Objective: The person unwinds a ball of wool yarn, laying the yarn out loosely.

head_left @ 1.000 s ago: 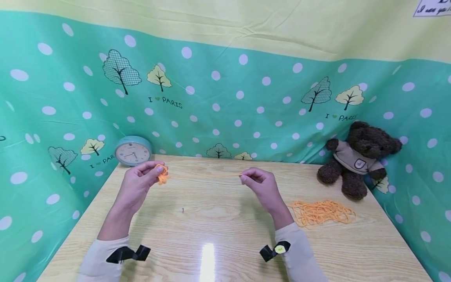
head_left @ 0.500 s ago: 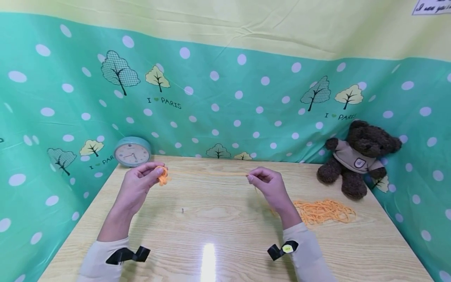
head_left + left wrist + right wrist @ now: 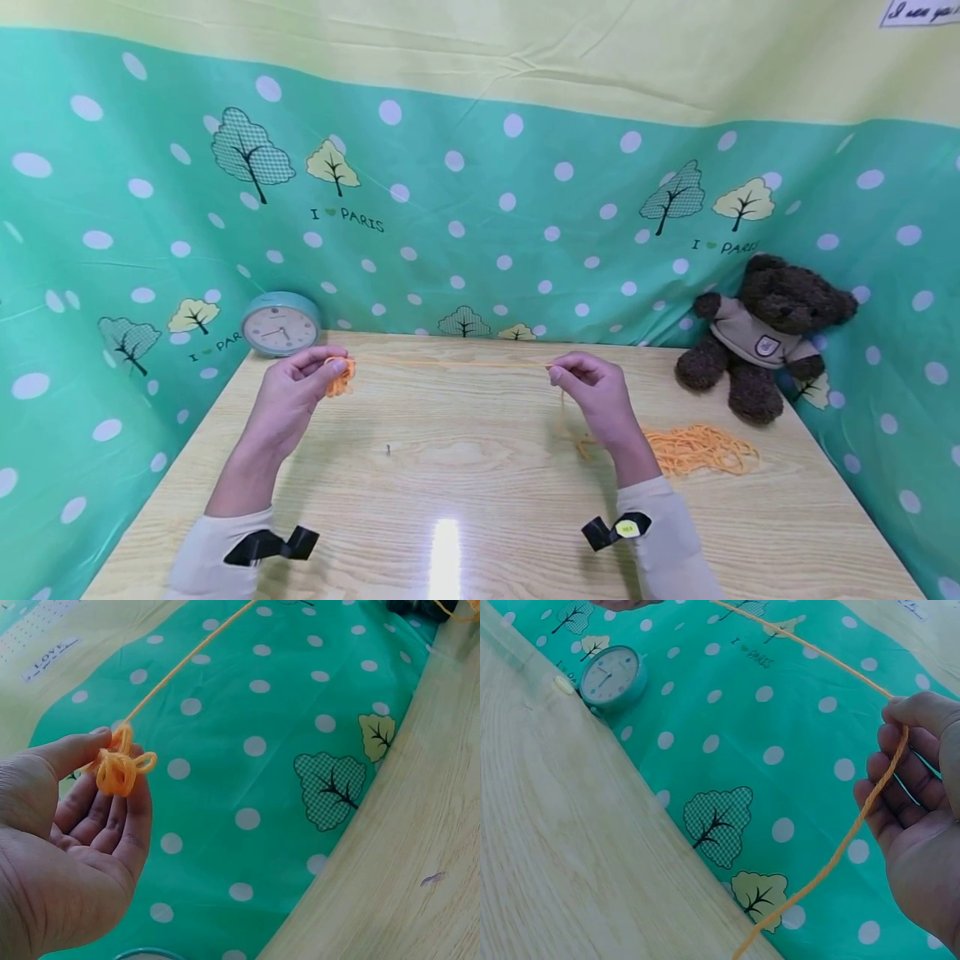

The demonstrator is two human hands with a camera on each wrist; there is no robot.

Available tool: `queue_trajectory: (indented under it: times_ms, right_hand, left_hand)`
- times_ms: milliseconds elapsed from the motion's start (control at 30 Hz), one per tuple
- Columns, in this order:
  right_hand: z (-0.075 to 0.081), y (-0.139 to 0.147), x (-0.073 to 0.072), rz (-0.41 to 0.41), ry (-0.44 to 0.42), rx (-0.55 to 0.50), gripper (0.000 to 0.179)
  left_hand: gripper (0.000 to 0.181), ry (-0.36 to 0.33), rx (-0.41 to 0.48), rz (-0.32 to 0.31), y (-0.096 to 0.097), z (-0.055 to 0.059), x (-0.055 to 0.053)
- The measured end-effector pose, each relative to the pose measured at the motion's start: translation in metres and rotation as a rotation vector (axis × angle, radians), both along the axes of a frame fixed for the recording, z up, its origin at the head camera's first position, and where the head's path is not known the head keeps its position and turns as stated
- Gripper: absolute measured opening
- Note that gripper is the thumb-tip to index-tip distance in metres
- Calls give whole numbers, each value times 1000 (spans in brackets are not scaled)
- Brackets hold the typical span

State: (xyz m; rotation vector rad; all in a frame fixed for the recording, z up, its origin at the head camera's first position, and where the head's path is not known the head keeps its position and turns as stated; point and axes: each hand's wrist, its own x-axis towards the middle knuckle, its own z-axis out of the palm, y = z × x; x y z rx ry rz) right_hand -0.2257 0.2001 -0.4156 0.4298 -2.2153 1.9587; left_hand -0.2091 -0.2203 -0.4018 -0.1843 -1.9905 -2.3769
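Observation:
My left hand (image 3: 288, 400) pinches a small looped bundle of orange yarn (image 3: 116, 771) between thumb and fingers, above the table's left side. From that bundle a single taut strand (image 3: 450, 363) runs across to my right hand (image 3: 596, 396), which pinches it between thumb and forefinger. Below the right fingers the yarn (image 3: 847, 840) hangs loose across the palm side and drops toward the table. A loose heap of orange yarn (image 3: 701, 450) lies on the table to the right, partly hidden by the right forearm.
A teal round clock (image 3: 281, 323) stands at the back left. At the back right sits a dark brown teddy bear (image 3: 765, 333) in a grey shirt. A tiny dark speck (image 3: 388, 450) lies on the wooden table (image 3: 480, 500). Green dotted cloth (image 3: 480, 225) hangs behind.
My right hand has moved to the right, lengthening the strand between the hands. More yarn now hangs below it, drawn from the heap. My left hand has stayed nearly in place.

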Motion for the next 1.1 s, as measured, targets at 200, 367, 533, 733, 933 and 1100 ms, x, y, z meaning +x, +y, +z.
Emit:
queue_trajectory:
  times_ms: [200,367,533,733,933,1100]
  right_hand:
    - [2,6,1,-38,5,19,29]
    - [4,11,1,-53,8,-4,28]
    - [5,19,2,-83,19,-66,23]
    - [9,29,3,-125,28,-80,25]
    - [10,39,4,-158,15,-118,18]
    - [12,46,3,-176,53,-169,21]
  left_hand:
    - [11,-11,6,2,0,1,1]
    - [10,-10,6,8,0,2,0]
    - [11,0,8,8,-1,1,1]
    - [13,25,23,-19,-2,0,1]
    - [14,39,39,-34,-3,-1,1]
    - [15,38,43,-42,-3,-1,0]
